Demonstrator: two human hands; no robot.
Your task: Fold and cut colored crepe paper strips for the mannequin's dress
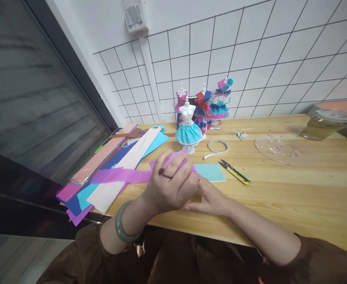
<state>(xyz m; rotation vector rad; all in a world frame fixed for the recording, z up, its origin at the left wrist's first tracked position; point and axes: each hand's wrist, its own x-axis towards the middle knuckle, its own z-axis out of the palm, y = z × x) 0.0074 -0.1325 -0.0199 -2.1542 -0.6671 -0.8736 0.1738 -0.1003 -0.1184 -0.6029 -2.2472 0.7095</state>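
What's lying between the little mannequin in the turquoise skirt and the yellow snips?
In the head view, a coil of narrow whitish tape or ribbon, one end loose, lies on the table between the mannequin and snips.

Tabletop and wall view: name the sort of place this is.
Probably a craft corner or small hobby workspace: dressed mini mannequins stand by the wall, coloured strips lie heaped at left, and snips rest on the wooden table.
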